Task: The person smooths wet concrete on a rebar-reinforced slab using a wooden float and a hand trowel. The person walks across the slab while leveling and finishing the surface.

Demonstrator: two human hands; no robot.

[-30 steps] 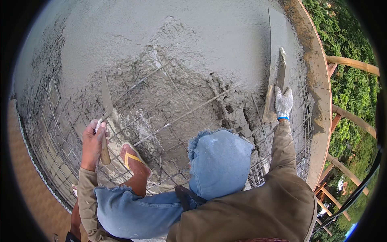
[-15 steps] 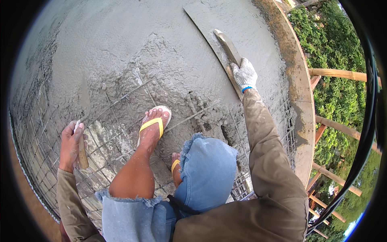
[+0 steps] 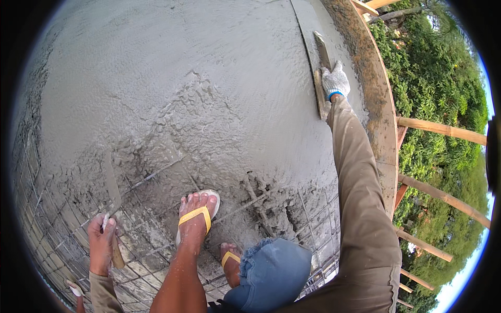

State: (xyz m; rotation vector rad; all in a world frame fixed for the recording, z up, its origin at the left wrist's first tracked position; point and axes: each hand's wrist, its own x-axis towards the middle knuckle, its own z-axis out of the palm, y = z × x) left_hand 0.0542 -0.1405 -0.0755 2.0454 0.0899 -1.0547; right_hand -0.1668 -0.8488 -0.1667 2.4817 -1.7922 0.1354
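Fresh grey concrete (image 3: 156,57) spreads over the upper area, rough and lumpy where it meets a steel rebar grid (image 3: 57,235) below. My gloved right hand (image 3: 335,81) is closed on the handle of a long flat float (image 3: 310,31), which lies on the wet surface beside the curved formwork edge (image 3: 378,125). My bare left hand (image 3: 102,245) grips the wooden handle of a trowel (image 3: 112,180), blade pointing forward over the grid. My feet in yellow-strapped sandals (image 3: 193,224) stand among bars and mortar, below the lumpy patch.
Beyond the formwork on the right, bamboo poles (image 3: 443,130) stick out in front of green trees (image 3: 433,78). Another sandalled foot (image 3: 75,289) shows at the lower left edge.
The float swung leftward, then back right and farther forward along the formwork, with my right arm extended. One foot has stepped forward. My left hand with the trowel now appears lower in view.
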